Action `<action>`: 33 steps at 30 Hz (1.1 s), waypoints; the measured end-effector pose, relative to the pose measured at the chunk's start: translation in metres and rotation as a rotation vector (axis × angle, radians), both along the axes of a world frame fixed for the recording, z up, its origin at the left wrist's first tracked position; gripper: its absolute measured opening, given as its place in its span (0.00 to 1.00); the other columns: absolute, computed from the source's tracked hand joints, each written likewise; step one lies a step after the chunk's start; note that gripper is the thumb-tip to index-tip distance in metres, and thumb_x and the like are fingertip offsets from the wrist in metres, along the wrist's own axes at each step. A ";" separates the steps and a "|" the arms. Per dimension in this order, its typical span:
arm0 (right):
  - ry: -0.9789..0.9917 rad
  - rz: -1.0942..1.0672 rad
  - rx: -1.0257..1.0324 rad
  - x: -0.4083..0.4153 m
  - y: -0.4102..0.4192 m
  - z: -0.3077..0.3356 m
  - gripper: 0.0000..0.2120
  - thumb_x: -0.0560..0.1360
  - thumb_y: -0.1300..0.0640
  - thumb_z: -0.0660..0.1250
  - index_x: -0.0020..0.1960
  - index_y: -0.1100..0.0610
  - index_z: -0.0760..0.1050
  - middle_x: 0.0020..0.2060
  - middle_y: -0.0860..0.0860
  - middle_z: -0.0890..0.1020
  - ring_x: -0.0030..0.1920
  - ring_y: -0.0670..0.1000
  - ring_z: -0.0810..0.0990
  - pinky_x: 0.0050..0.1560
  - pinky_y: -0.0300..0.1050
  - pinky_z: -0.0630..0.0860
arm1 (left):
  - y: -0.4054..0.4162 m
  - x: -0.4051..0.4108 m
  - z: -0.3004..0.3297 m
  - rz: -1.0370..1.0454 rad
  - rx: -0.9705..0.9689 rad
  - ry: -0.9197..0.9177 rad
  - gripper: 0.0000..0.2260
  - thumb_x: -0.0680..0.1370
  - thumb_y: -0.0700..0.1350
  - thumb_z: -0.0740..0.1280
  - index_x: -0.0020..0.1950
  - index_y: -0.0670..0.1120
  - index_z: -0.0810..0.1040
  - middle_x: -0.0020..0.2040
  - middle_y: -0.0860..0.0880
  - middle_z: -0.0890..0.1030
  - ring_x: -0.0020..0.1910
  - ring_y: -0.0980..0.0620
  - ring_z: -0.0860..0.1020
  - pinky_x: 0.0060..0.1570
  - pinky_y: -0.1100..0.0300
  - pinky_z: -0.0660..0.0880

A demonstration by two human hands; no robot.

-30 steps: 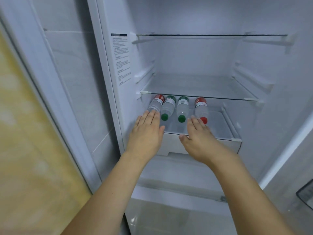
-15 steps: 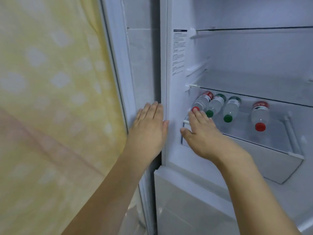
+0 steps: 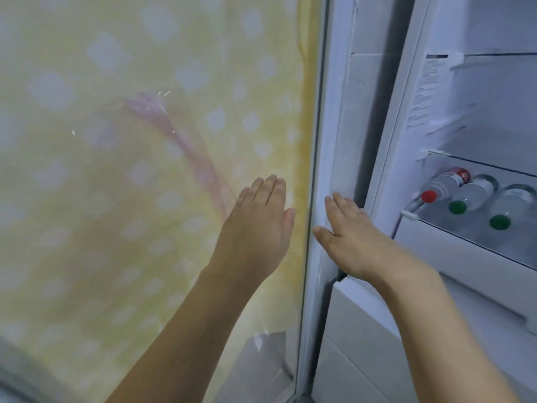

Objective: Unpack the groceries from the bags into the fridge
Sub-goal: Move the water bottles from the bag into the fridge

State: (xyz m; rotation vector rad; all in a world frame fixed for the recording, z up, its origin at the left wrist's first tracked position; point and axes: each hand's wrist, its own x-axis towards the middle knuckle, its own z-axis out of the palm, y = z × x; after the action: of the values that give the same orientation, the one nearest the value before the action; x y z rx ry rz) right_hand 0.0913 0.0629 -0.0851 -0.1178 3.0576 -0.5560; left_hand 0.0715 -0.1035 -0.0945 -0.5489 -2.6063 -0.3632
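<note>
while both arms reach forward:
left hand [image 3: 258, 219]: flat, fingers together, before yellow spotted curtain [image 3: 116, 170]
right hand [image 3: 348, 234]: flat, seemingly touching white fridge door edge [image 3: 325, 141]
clear plastic bottles [image 3: 465, 196]: lying far right

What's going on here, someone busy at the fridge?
A person stands at an open white fridge. Neither hand holds anything: the left hand is flat and open in front of the yellow, white-spotted fridge door, and the right hand is open by the door's white inner edge. Inside, on a low glass shelf, clear plastic water bottles lie on their sides, caps facing out: one red-capped bottle and two green-capped bottles show. No grocery bags are in view.
</note>
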 end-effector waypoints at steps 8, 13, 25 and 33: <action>0.020 0.187 0.022 0.003 -0.048 0.002 0.31 0.84 0.47 0.48 0.79 0.56 0.38 0.78 0.51 0.37 0.78 0.49 0.36 0.75 0.45 0.37 | -0.046 0.035 0.008 0.135 -0.050 -0.001 0.24 0.84 0.51 0.53 0.78 0.41 0.59 0.78 0.44 0.62 0.77 0.47 0.59 0.77 0.52 0.54; 0.055 0.332 0.031 0.005 -0.077 0.008 0.31 0.84 0.48 0.49 0.79 0.57 0.38 0.78 0.51 0.37 0.78 0.50 0.36 0.75 0.45 0.37 | -0.070 0.057 0.012 0.220 -0.044 0.015 0.25 0.84 0.51 0.51 0.80 0.44 0.54 0.80 0.47 0.57 0.79 0.51 0.53 0.75 0.60 0.45; 0.083 0.525 0.047 0.040 -0.145 0.014 0.31 0.84 0.49 0.50 0.79 0.58 0.39 0.79 0.52 0.39 0.78 0.51 0.38 0.76 0.46 0.39 | -0.132 0.130 0.016 0.461 -0.038 -0.013 0.26 0.84 0.53 0.49 0.80 0.46 0.51 0.80 0.49 0.53 0.79 0.52 0.49 0.75 0.60 0.43; 0.105 0.739 0.033 0.076 -0.215 0.015 0.31 0.84 0.49 0.49 0.79 0.57 0.38 0.79 0.52 0.38 0.78 0.50 0.37 0.76 0.46 0.38 | -0.185 0.195 0.018 0.663 -0.063 0.018 0.28 0.81 0.55 0.47 0.76 0.40 0.63 0.75 0.42 0.66 0.76 0.44 0.63 0.74 0.52 0.57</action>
State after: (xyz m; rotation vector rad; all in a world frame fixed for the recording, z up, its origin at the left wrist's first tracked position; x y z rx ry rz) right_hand 0.1677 -0.1518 -0.0702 -1.2314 2.7919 -0.4403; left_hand 0.2666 -0.2886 -0.0766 0.3014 -2.6032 -0.0554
